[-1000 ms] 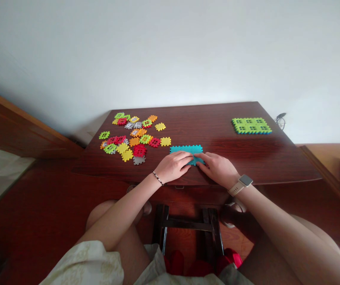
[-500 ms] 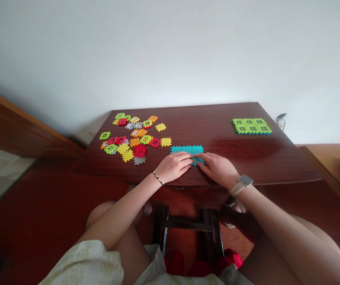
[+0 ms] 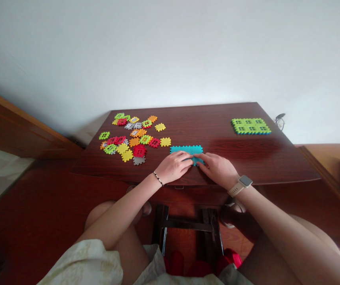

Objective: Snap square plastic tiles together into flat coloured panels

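A blue panel of interlocking toothed tiles [image 3: 188, 149] lies flat near the front edge of the desk. Its near left part is hidden under my fingers. My left hand [image 3: 175, 163] is closed on the panel's near left side, fingers curled over the tiles. From the right, my right hand [image 3: 216, 168] grips the panel's right end, with thumb and forefinger on its surface. The fingertips of both hands almost meet at the middle of the panel.
Loose toothed tiles in yellow [image 3: 127, 155], red [image 3: 139, 150], green [image 3: 104, 135], orange and grey are scattered on the left of the dark wooden desk [image 3: 199, 122]. A joined green panel with windows [image 3: 251, 126] lies at the back right, blue beneath it. Behind is a wall.
Almost nothing differs. Both hands stay on the blue panel, and the whole view has shifted very slightly.
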{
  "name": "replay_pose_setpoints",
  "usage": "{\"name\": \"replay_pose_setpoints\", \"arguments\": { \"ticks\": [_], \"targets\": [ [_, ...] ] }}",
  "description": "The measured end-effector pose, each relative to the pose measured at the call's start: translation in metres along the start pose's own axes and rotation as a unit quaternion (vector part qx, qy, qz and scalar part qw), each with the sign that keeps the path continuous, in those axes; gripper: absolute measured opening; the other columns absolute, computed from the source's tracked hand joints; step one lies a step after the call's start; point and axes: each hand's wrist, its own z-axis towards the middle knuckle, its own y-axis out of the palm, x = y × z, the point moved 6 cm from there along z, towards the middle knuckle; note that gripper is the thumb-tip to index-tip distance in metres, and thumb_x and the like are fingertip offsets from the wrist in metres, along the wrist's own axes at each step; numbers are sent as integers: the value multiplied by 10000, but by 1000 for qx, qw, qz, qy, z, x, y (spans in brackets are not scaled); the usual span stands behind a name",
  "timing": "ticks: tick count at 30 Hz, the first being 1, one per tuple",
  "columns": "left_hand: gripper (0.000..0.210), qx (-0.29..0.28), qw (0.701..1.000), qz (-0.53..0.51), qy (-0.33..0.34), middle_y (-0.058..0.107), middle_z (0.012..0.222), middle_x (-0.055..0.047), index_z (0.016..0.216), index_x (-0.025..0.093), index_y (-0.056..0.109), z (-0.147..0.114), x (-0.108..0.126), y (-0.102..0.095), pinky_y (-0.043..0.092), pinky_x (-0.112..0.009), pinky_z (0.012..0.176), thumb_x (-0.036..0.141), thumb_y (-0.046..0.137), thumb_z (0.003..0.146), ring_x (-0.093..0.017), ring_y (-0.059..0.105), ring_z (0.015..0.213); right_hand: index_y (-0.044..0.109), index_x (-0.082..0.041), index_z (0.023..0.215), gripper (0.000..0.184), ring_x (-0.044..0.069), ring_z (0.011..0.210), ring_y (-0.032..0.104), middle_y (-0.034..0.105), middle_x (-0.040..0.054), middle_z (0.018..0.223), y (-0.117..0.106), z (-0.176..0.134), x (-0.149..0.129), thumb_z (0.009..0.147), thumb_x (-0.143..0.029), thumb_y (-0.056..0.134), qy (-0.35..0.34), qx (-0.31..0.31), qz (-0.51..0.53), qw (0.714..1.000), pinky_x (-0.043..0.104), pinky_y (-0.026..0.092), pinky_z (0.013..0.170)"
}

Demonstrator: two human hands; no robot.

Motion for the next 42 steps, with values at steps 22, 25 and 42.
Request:
{"name": "replay_pose_setpoints", "arguments": {
  "ticks": [22,25,42],
  "targets": [
    [187,-17,1000,8,-10,722,1264,-94,1205,197,684,3,4,-3,577,-482,1099,199,542,1085,-272,641,1254,685,-339,1483,437,238,912,738,786,63,1079,-12,-17,24,1102,-388,476,76,-4,-49,996,310,471,668],
    [214,-14,1000,2,-11,726,1267,-93,1247,194,680,3,4,-3,574,-472,1111,190,543,1082,-266,645,1257,672,-319,1494,443,236,926,735,773,66,1053,-9,-19,26,1108,-396,468,51,0,-45,998,306,468,680],
    [408,-29,999,11,-13,722,1295,-109,1478,203,601,4,4,-2,567,-463,1130,188,529,1077,-274,658,1285,629,-212,1462,425,261,972,729,760,122,1078,-6,-10,1,1103,-209,401,-4,-48,-109,993,329,484,747]
  ]
}}
